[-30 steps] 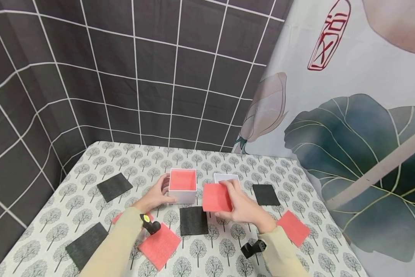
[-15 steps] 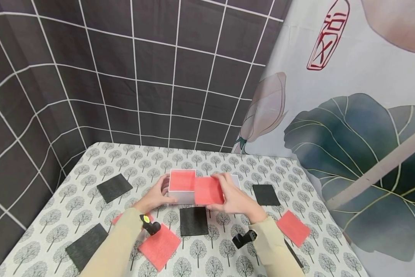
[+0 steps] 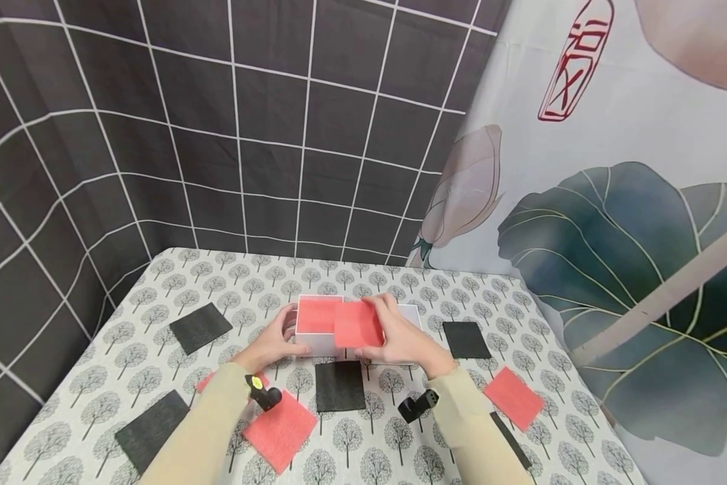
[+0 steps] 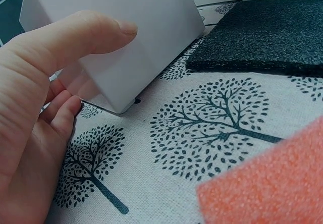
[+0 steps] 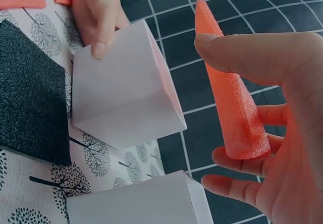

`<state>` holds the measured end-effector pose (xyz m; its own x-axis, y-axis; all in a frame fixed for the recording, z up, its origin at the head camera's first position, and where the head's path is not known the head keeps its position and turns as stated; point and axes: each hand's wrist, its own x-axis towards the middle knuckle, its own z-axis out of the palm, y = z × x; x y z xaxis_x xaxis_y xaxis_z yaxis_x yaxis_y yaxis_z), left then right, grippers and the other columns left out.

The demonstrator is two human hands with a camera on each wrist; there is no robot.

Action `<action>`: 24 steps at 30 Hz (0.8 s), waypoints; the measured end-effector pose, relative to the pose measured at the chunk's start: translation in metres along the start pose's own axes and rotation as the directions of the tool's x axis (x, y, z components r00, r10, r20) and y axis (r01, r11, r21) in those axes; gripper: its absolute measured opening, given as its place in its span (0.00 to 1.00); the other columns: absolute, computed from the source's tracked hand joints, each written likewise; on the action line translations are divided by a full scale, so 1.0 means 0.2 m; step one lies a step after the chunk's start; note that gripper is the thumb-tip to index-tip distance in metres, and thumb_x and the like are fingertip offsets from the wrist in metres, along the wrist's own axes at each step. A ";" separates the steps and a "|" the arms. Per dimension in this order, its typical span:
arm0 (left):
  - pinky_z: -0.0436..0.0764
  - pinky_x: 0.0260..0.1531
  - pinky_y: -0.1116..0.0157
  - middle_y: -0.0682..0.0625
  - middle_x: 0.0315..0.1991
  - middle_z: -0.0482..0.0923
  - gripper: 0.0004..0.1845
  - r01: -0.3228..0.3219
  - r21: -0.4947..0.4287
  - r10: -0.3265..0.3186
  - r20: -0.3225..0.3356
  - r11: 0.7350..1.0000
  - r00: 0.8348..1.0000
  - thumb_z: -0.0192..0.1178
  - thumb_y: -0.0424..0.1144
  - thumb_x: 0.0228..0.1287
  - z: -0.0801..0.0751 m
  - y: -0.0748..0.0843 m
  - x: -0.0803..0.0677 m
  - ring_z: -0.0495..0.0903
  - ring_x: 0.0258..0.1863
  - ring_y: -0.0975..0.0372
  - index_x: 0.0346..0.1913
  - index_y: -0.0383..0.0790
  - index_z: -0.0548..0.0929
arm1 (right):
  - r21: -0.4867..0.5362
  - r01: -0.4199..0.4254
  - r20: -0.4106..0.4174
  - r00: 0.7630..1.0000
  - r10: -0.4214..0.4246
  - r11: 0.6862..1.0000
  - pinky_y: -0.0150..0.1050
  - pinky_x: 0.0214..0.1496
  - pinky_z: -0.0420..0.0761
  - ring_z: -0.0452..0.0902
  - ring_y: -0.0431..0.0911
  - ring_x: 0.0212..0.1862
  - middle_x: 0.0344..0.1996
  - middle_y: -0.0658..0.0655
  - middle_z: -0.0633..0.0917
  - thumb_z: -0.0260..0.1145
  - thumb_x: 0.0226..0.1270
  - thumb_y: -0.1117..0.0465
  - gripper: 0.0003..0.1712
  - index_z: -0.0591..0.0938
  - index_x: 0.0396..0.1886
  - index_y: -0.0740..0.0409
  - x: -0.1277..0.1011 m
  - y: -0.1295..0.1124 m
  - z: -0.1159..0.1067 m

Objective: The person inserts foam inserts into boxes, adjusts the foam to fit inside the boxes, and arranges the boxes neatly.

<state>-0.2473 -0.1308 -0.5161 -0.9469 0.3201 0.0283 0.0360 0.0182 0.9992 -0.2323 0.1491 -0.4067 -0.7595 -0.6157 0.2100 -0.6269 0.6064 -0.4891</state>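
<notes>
In the head view my left hand [image 3: 272, 339] holds a white open-topped box [image 3: 317, 345] by its left side. The left wrist view shows the thumb along one wall of the box and the fingers around the corner. Red foam [image 3: 314, 313] shows inside this box. My right hand [image 3: 402, 335] pinches a square red foam sheet [image 3: 358, 325] between thumb and fingers. In the head view the sheet overlaps the right rim of the box; in the right wrist view it is tilted and raised near the opening. A second white box [image 3: 410, 314] stands behind the right hand, partly hidden.
Black foam squares lie on the tree-print cloth [image 3: 369, 438]: one before the box [image 3: 340, 386], others to the left [image 3: 201, 328] and right [image 3: 466, 340]. Red squares lie near the left forearm [image 3: 280, 431] and right sleeve [image 3: 513, 399]. A dark grid curtain [image 3: 272, 135] hangs behind.
My right hand has carried the red foam sheet leftward from near the second box, and slightly up, to the rim of the held box. My left hand and that box have stayed in place.
</notes>
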 end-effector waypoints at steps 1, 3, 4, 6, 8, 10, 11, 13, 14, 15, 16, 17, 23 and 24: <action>0.66 0.61 0.61 0.39 0.66 0.56 0.57 -0.001 0.001 0.001 0.002 1.000 1.000 0.73 0.26 0.37 0.00 0.00 0.00 0.61 0.64 0.48 0.70 0.39 0.48 | -0.001 -0.007 0.000 1.000 0.007 1.000 0.35 0.39 0.78 0.67 0.44 0.45 0.51 0.57 0.63 0.75 0.43 0.48 0.54 0.58 0.67 0.58 0.01 0.00 0.00; 0.65 0.61 0.62 0.39 0.66 0.57 0.56 -0.005 0.005 0.005 0.000 1.000 1.000 0.73 0.26 0.37 0.00 0.00 0.00 0.61 0.64 0.49 0.70 0.39 0.48 | 0.002 -0.017 -0.002 1.000 0.017 1.000 0.36 0.39 0.78 0.67 0.45 0.45 0.51 0.57 0.62 0.76 0.42 0.49 0.54 0.58 0.67 0.57 0.02 0.00 0.01; 0.65 0.61 0.62 0.39 0.66 0.57 0.56 -0.007 0.006 0.007 -0.001 1.000 1.000 0.72 0.26 0.37 0.00 0.00 0.00 0.61 0.64 0.49 0.70 0.39 0.49 | 0.007 -0.020 -0.003 1.000 0.020 1.000 0.36 0.40 0.78 0.67 0.45 0.46 0.51 0.58 0.62 0.76 0.42 0.49 0.54 0.58 0.67 0.57 0.03 0.00 0.01; 0.65 0.62 0.62 0.39 0.66 0.57 0.56 -0.009 0.006 0.009 0.002 1.000 1.000 0.72 0.26 0.37 0.01 0.01 0.00 0.61 0.64 0.49 0.70 0.39 0.48 | 0.010 -0.026 -0.005 1.000 0.026 1.000 0.37 0.40 0.78 0.67 0.46 0.45 0.51 0.58 0.63 0.76 0.43 0.49 0.54 0.58 0.67 0.56 0.04 -0.01 0.01; 0.65 0.62 0.62 0.40 0.66 0.57 0.56 -0.007 0.005 0.007 0.001 1.000 1.000 0.72 0.26 0.37 0.01 0.01 0.00 0.61 0.64 0.50 0.70 0.40 0.49 | 0.004 -0.029 -0.009 1.000 0.030 1.000 0.38 0.40 0.78 0.68 0.46 0.45 0.51 0.58 0.63 0.75 0.43 0.48 0.53 0.58 0.67 0.57 0.06 -0.01 0.01; 0.65 0.62 0.61 0.40 0.66 0.58 0.56 -0.006 0.004 0.006 0.005 1.000 1.000 0.72 0.26 0.37 0.01 0.00 0.00 0.61 0.64 0.49 0.70 0.40 0.49 | -0.008 -0.039 -0.010 0.999 0.039 0.999 0.38 0.41 0.78 0.69 0.46 0.45 0.51 0.58 0.63 0.74 0.43 0.46 0.53 0.58 0.67 0.56 0.07 -0.01 0.02; 0.65 0.62 0.61 0.40 0.66 0.58 0.56 -0.007 0.001 0.007 0.007 1.000 1.000 0.72 0.26 0.37 0.01 0.00 0.00 0.61 0.64 0.49 0.70 0.39 0.49 | -0.006 -0.044 -0.012 0.999 0.044 0.999 0.39 0.41 0.78 0.69 0.47 0.45 0.51 0.58 0.63 0.74 0.43 0.46 0.53 0.58 0.67 0.56 0.08 -0.01 0.02; 0.65 0.62 0.61 0.39 0.65 0.58 0.55 -0.010 0.002 0.010 0.006 1.000 1.000 0.72 0.26 0.37 0.01 0.00 0.00 0.62 0.64 0.49 0.69 0.39 0.49 | -0.003 -0.055 -0.017 0.998 0.055 0.998 0.40 0.43 0.78 0.69 0.47 0.46 0.53 0.58 0.63 0.74 0.43 0.46 0.53 0.58 0.67 0.56 0.09 -0.01 0.03; 0.65 0.62 0.61 0.39 0.65 0.58 0.55 -0.010 0.003 0.010 0.006 1.000 1.000 0.73 0.26 0.37 0.01 0.00 0.00 0.62 0.64 0.49 0.69 0.39 0.50 | 0.003 -0.063 -0.018 0.998 0.063 0.998 0.41 0.44 0.78 0.69 0.47 0.47 0.53 0.58 0.63 0.74 0.43 0.46 0.53 0.58 0.67 0.55 0.10 -0.01 0.03; 0.65 0.62 0.61 0.39 0.65 0.58 0.55 -0.013 0.002 0.013 0.008 1.000 1.000 0.73 0.26 0.37 0.00 0.00 0.00 0.62 0.64 0.49 0.69 0.39 0.50 | 0.010 -0.072 -0.016 0.997 0.072 0.997 0.41 0.45 0.78 0.69 0.47 0.47 0.54 0.58 0.62 0.74 0.43 0.46 0.53 0.58 0.67 0.55 0.11 -0.01 0.04; 0.65 0.62 0.61 0.39 0.65 0.58 0.55 -0.013 0.000 0.013 0.007 1.000 1.000 0.73 0.26 0.37 0.00 -0.01 0.00 0.62 0.64 0.49 0.69 0.39 0.50 | 0.017 -0.078 -0.016 0.997 0.079 0.997 0.42 0.45 0.78 0.69 0.47 0.48 0.54 0.59 0.62 0.74 0.43 0.47 0.53 0.58 0.67 0.55 0.12 -0.01 0.04; 0.65 0.62 0.61 0.39 0.65 0.58 0.56 -0.012 -0.002 0.012 0.006 1.000 1.000 0.73 0.26 0.37 0.00 -0.01 0.00 0.62 0.64 0.49 0.69 0.39 0.50 | 0.026 -0.083 -0.016 0.996 0.084 0.996 0.43 0.46 0.78 0.68 0.47 0.48 0.55 0.59 0.62 0.75 0.43 0.47 0.53 0.58 0.67 0.56 0.13 -0.01 0.05; 0.64 0.62 0.59 0.37 0.66 0.56 0.56 -0.025 -0.023 0.026 0.018 0.999 1.000 0.71 0.24 0.38 0.00 0.00 0.00 0.60 0.64 0.47 0.70 0.38 0.48 | 0.042 -0.087 -0.015 0.996 0.087 0.995 0.40 0.46 0.77 0.67 0.47 0.49 0.54 0.59 0.61 0.75 0.43 0.49 0.53 0.58 0.67 0.57 0.17 -0.01 0.07; 0.64 0.63 0.58 0.37 0.66 0.55 0.56 -0.027 -0.029 0.027 0.020 0.999 0.999 0.71 0.24 0.38 0.00 0.00 -0.01 0.60 0.64 0.47 0.70 0.37 0.48 | 0.040 -0.086 -0.015 0.996 0.087 0.995 0.39 0.45 0.77 0.67 0.47 0.48 0.54 0.59 0.62 0.75 0.43 0.49 0.53 0.58 0.67 0.56 0.18 -0.01 0.08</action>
<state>-0.2464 -0.1319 -0.5153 -0.9391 0.3394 0.0549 0.0519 -0.0178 0.9985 -0.2556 0.1169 -0.4109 -0.8137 -0.5528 0.1796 -0.5515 0.6366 -0.5392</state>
